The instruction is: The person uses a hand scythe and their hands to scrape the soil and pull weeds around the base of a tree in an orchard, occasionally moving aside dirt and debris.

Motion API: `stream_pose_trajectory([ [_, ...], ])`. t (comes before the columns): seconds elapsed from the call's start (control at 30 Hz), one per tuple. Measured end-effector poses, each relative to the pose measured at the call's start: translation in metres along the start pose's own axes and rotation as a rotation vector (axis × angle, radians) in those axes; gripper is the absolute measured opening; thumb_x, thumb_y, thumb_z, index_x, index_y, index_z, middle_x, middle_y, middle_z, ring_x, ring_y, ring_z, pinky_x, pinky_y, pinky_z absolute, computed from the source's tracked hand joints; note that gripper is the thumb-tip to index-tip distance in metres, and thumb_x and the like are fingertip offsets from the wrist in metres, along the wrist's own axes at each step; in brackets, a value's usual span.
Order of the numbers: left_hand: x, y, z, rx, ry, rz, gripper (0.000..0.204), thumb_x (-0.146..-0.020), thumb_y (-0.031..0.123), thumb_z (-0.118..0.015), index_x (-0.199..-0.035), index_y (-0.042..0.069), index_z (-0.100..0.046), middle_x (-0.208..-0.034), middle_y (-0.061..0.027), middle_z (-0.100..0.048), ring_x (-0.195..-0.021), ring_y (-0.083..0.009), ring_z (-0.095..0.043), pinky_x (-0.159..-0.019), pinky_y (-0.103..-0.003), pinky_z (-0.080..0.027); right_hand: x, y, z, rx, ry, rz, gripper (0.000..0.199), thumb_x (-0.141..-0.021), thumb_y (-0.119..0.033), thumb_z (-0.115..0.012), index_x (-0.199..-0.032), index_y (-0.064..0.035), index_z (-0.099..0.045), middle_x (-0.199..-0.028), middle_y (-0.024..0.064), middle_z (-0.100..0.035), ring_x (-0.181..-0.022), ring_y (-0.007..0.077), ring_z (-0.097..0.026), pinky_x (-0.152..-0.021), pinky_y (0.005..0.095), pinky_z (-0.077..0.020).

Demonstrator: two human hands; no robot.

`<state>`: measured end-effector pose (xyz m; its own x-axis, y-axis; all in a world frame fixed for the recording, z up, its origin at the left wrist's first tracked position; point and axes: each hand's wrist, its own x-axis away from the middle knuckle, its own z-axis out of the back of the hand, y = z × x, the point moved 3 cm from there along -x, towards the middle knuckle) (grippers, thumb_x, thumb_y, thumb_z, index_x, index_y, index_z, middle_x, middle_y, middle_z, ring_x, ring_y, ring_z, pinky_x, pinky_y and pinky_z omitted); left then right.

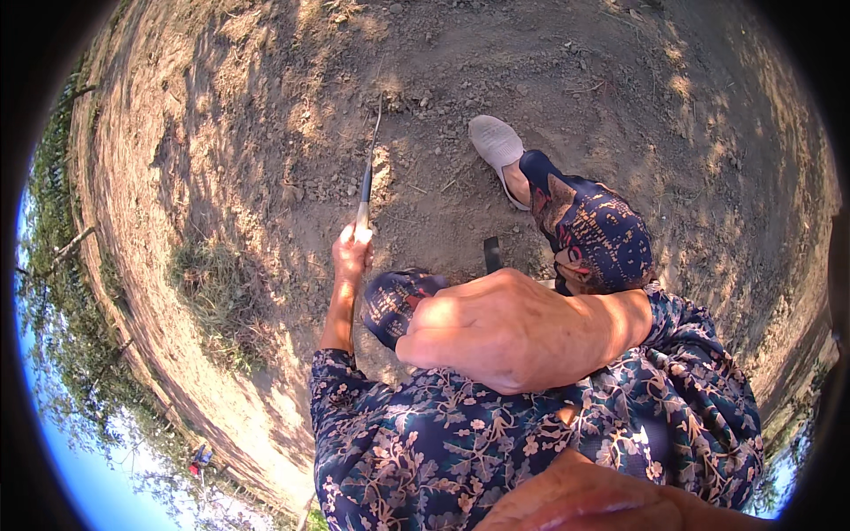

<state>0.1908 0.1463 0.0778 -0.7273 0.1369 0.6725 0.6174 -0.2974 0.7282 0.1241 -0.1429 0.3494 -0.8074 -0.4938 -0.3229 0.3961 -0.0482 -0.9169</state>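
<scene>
My left hand [352, 250] is closed round the pale wooden handle of a sickle-like hand tool [367, 181]. Its dark neck runs into a long, thin, slightly curved blade that points away from me, the tip close to the soil. My right hand [496, 327] is raised near the camera in front of my body, with its back toward me and the fingers curled under. What it holds, if anything, is hidden. Just beyond it shows a short, flat black piece [492, 254], and I cannot tell whether it belongs to something in that hand.
Dry, crumbly soil [425, 53] with clods and dappled shade spreads all round. My light shoe [496, 142] is planted ahead, below a bent, dark patterned trouser leg [606, 234]. A tuft of dry grass [217, 296] lies to the left. Leafy trees [66, 327] line the far left.
</scene>
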Motion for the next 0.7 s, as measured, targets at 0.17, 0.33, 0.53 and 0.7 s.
stream_pose_trajectory([
  [0.17, 0.055, -0.095, 0.020, 0.199, 0.197, -0.080, 0.037, -0.085, 0.013, -0.066, -0.120, 0.002, -0.055, -0.086, 0.0001, -0.059, -0.070, -0.0064, -0.054, -0.059, -0.022, -0.047, -0.015, -0.010, 0.015, -1.135, 0.127, 0.241, 0.012, -0.082, 0.004, -0.057, -0.092, 0.0024, -0.064, -0.073, 0.0188, -0.062, -0.054, 0.0218, -0.057, -0.044, 0.0273, -0.0457],
  [0.33, 0.061, -0.114, 0.003, 0.453, 0.046, -0.038, 0.026, -0.089, 0.012, -0.061, -0.113, 0.001, -0.056, -0.084, 0.0022, -0.056, -0.072, -0.0044, -0.051, -0.061, -0.021, -0.045, -0.027, -0.045, 0.014, -1.473, 0.014, 0.246, 0.012, -0.083, -0.004, -0.064, -0.093, -0.0068, -0.069, -0.069, 0.0157, -0.059, -0.042, 0.0160, -0.048, -0.035, 0.0243, -0.0338],
  [0.53, 0.016, -0.066, -0.014, 0.279, 0.130, 0.048, 0.013, -0.091, 0.017, -0.055, -0.100, 0.007, -0.055, -0.064, 0.0036, -0.046, -0.049, -0.0065, -0.045, -0.040, -0.022, -0.033, -0.039, -0.043, -0.006, -1.539, -0.079, 0.238, 0.012, -0.085, -0.003, -0.061, -0.093, -0.0061, -0.069, -0.069, 0.0157, -0.058, -0.043, 0.0157, -0.049, -0.035, 0.0241, -0.0348],
  [0.7, -0.028, -0.004, -0.015, 0.482, 0.136, -0.096, 0.017, -0.091, 0.017, -0.055, -0.102, 0.005, -0.053, -0.059, 0.0008, -0.045, -0.042, -0.0061, -0.039, -0.034, -0.022, -0.028, -0.045, -0.039, -0.012, -1.554, -0.143, 0.241, 0.012, -0.086, -0.003, -0.059, -0.093, -0.0056, -0.068, -0.069, 0.0157, -0.058, -0.044, 0.0155, -0.049, -0.035, 0.0240, -0.0355],
])
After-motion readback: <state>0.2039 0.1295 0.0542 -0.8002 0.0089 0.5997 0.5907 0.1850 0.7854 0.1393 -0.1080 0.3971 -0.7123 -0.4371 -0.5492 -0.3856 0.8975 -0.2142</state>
